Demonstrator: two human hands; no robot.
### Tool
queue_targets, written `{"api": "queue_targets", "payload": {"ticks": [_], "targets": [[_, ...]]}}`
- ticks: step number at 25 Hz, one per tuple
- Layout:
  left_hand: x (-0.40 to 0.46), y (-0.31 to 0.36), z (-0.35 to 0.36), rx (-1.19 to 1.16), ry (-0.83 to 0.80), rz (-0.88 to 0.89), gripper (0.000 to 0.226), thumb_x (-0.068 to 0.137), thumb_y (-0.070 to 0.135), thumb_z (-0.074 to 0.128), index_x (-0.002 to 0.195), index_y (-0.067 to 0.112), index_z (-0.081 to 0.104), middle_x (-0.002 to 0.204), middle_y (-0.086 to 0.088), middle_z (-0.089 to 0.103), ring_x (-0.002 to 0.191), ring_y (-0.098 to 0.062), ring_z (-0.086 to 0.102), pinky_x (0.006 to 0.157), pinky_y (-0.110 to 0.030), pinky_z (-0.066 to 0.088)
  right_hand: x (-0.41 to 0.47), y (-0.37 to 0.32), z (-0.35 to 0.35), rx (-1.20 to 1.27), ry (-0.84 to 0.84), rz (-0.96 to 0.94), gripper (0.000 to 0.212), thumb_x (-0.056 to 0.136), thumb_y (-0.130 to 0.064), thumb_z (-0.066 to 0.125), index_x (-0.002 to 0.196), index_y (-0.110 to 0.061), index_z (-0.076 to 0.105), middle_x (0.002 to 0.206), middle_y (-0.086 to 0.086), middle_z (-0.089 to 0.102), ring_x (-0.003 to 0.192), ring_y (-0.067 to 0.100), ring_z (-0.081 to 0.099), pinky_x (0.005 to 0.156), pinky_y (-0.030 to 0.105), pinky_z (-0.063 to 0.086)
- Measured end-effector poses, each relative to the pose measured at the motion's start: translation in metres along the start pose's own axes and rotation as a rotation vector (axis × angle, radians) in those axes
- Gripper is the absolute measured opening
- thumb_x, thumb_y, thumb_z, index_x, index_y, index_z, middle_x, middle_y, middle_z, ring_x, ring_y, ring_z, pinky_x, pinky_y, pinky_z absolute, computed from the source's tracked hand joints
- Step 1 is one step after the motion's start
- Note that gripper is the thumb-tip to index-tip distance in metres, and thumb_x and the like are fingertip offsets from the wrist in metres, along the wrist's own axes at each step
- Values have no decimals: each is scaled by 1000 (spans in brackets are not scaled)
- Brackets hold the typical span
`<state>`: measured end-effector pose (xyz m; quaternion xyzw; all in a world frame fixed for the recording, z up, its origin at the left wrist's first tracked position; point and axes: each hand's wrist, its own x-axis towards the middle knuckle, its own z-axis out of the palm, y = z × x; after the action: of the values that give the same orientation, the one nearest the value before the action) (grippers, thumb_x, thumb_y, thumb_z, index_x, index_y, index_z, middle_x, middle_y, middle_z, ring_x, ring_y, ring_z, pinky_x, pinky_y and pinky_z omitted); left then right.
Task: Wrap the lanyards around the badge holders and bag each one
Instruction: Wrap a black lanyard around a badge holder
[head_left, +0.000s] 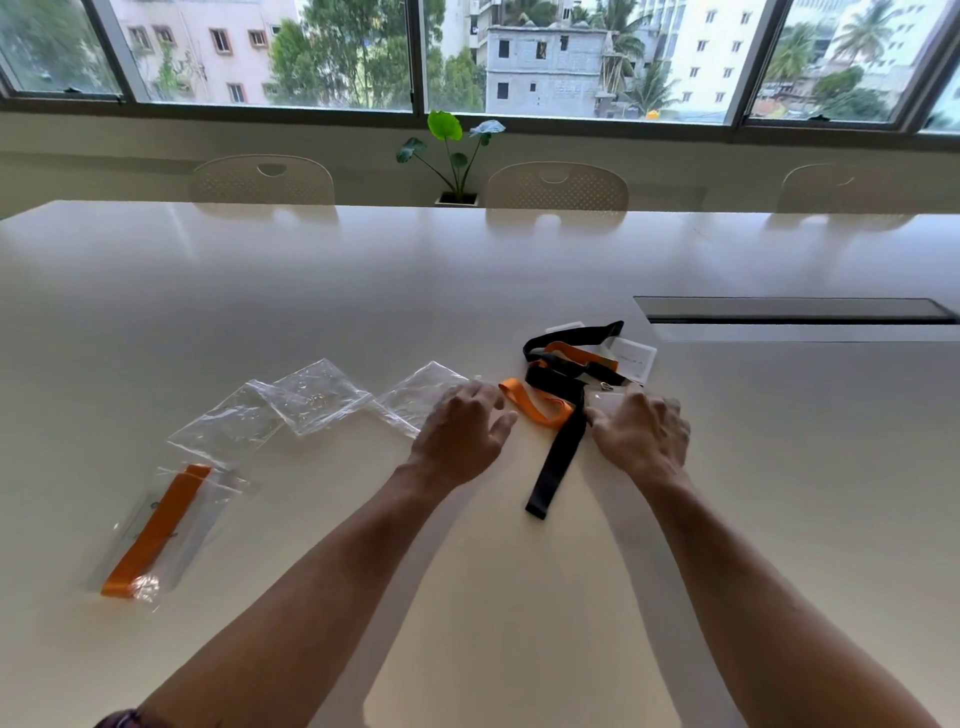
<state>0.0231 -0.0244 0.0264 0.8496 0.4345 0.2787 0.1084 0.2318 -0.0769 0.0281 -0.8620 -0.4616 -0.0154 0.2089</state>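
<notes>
White table (467, 270), tangled lanyards (563, 384), clear bags (311, 397).

1. On the surface (519, 260), a filled bag (156, 525) lies nearest on the left.
2. Behind it, three empty bags (311, 397) run rightward, overlapping.
3. Right of these lies a tangle of lanyards (566, 374), with badge holders (636, 358) at its far right.
4. Chairs (556, 187) and a plant (457, 156) stand behind the surface.
</notes>
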Motion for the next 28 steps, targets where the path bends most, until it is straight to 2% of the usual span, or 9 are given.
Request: {"api": "queue_targets", "payload": {"ticks": [3,6,8,12,15,18,21,24,28], "targets": [[1,19,12,-114,-163,199,39,94,35,57,126,12,60,140,-7,54,136,-19,41,111,-34,34,1,4,-2,-43,-103,34,70,78,-68,62,112,-6,60,112,18,61,106,36,54,84,41,45],[0,31,26,-94,-290,286,45,96,33,55,137,15,53,150,-4,42,142,-17,32,115,-31,27,1,4,-4,113,-118,81,59,78,-58,68,110,-8,62,110,17,63,103,36,59,78,37,46],[1,32,31,-68,-295,275,42,96,31,55,135,15,55,150,-4,43,137,-20,40,112,-34,34,3,9,-8,249,-121,139,45,79,-45,69,107,-10,62,108,15,65,101,35,61,77,35,46],[4,29,31,-26,-167,232,26,93,32,60,109,14,69,129,-3,58,116,-22,56,96,-36,46,11,16,-21,497,-139,148,40,84,-25,68,119,-11,57,112,14,67,101,32,63,88,45,54],[13,35,28,-68,-21,126,22,88,34,64,92,12,65,115,-3,63,106,-23,57,91,-35,47,19,12,-39,591,-150,11,39,86,-17,67,124,-13,57,109,10,66,94,27,63,79,39,54],[29,40,19,-137,68,45,35,82,29,69,112,16,56,118,-4,56,110,-23,52,93,-32,43,26,4,-58,613,-164,-185,26,83,-14,70,104,-26,60,99,1,69,86,23,61,70,29,44],[48,43,5,-315,83,9,56,80,26,74,130,18,49,130,2,54,115,-11,47,94,-23,36,29,-7,-76,834,-264,-268,22,85,-9,69,91,-27,58,97,3,72,85,25,64,64,28,46],[58,48,-6,-491,109,-36,29,87,20,67,114,25,60,113,15,62,104,-6,57,82,-11,41,30,-22,-85,1088,-347,-242,19,91,-5,64,96,-23,60,100,8,72,89,26,68,67,33,53],[60,53,-18,-774,164,-159,12,92,14,60,91,25,60,90,5,72,86,-11,68,80,-32,55,29,-42,-85,1319,-415,-199,13,93,-3,59,103,-11,60,102,17,67,91,32,63,77,49,52]]}}
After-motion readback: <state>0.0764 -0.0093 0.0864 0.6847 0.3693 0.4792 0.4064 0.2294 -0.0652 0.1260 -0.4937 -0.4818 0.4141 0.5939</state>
